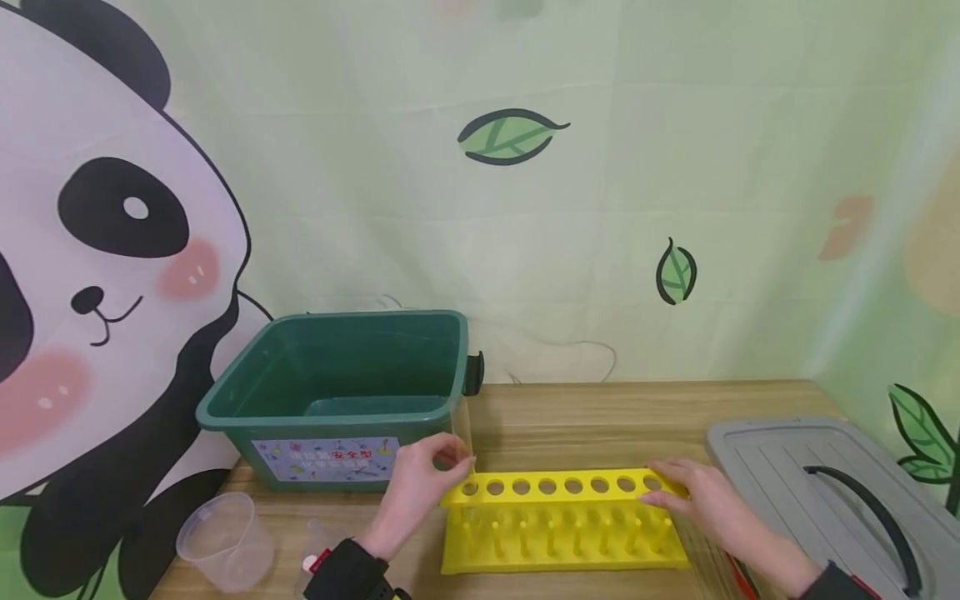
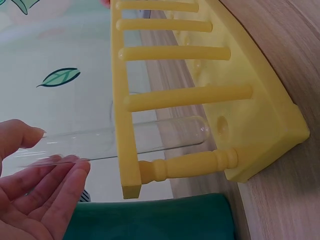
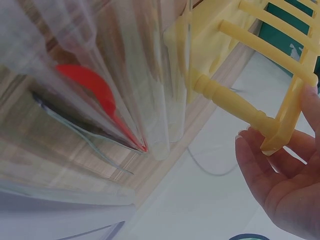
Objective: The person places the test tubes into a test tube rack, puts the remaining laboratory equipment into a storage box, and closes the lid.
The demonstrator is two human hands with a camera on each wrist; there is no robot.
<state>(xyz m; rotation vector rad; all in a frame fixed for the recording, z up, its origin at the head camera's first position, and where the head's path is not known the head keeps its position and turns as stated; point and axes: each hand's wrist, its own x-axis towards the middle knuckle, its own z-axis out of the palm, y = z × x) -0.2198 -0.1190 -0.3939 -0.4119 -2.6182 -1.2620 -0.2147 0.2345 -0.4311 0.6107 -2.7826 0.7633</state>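
Observation:
A yellow test tube rack [image 1: 555,560] stands upright on the table. At its left end, my left hand [image 1: 426,477] pinches a clear test tube [image 2: 165,135] between thumb and fingers. The tube passes through the leftmost hole, and its rounded end is close to a dimple in the rack's base, as the left wrist view shows. My right hand [image 1: 708,497] grips the right end of the rack's top bar, thumb in front and fingers beneath and behind. In the head view the tube is faint above the rack.
Behind and left stands a green bin [image 1: 330,417]. A clear plastic cup [image 1: 228,542] is at the front left. On the right lies a grey lid [image 1: 787,467] with a black handle. Several clear tubes [image 3: 160,120], a red spoon [image 3: 92,85] and tweezers [image 3: 85,125] are right of the rack.

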